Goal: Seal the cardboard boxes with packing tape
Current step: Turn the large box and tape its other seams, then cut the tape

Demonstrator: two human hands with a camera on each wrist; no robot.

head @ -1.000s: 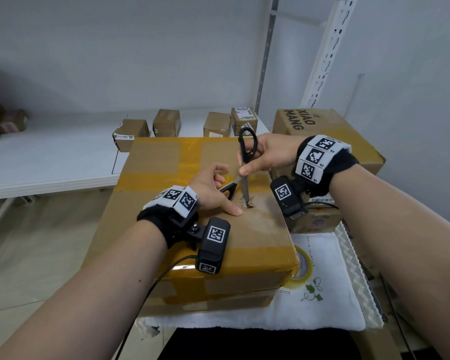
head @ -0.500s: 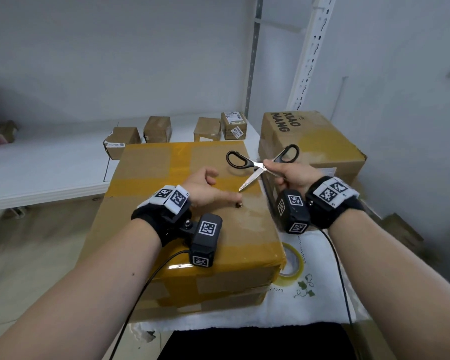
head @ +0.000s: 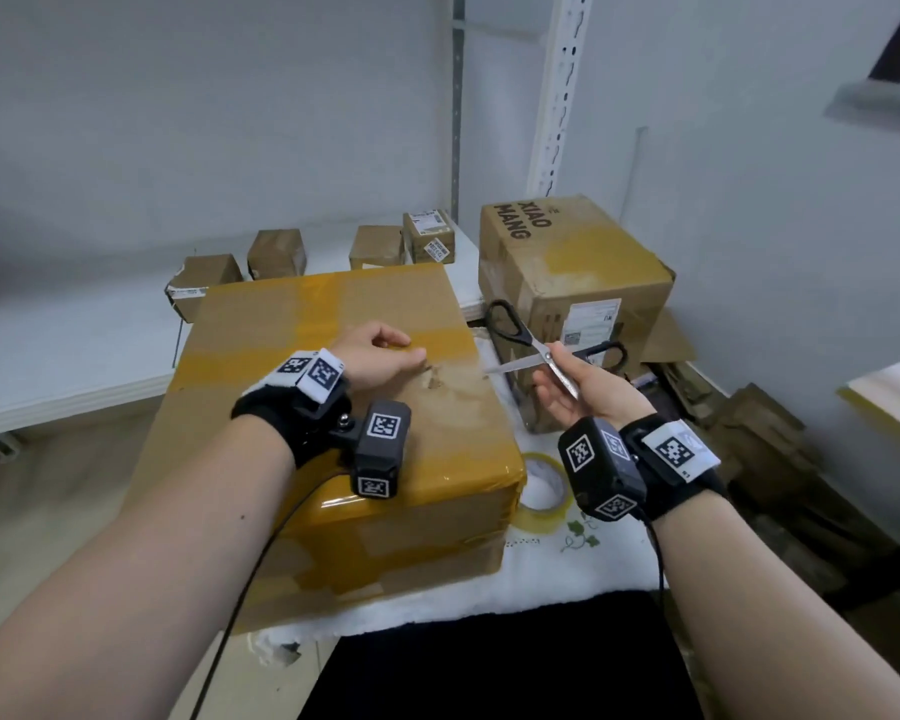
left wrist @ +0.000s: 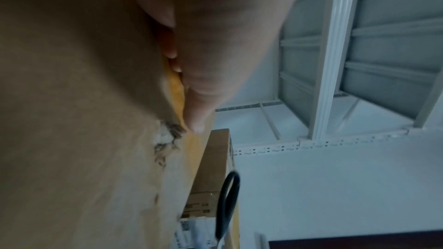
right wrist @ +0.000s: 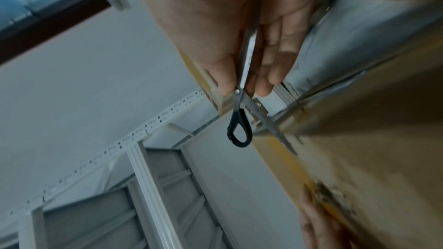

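Two cardboard boxes dominate the work surface. Largest is the big taped box (head: 333, 407), resting on a white cloth (head: 567, 569) and filling most of the near left part of the table; bands of yellowish packing tape cross its top and wrap its near edge, so its sealing appears well advanced. A torn, scuffed patch (head: 435, 379) marks its top face toward the right edge. Next in size, the printed box (head: 572, 288) stands at the far right, just beside the first, its label facing the viewer. Four small parcels (head: 276, 252) line the white shelf (head: 48, 366) behind, well apart from the work.

The left hand (head: 375, 356) lies on the box top with fingers loosely curled and the thumb extended, its tip pressing the cardboard just beside the torn patch, probably to steady the box or smooth the tape there; it holds nothing. The right hand (head: 583, 387), palm up over the gap between the two boxes, pinches the open scissors (head: 546, 353) near the pivot, one blade lying along the palm and the handles pointing away, a grip that suits carrying or setting aside rather than cutting. Smallest, the tape roll (head: 541, 491) lies flat on the cloth at the near right corner of the large box, partly hidden by the right wrist camera, within easy reach for the next strip.
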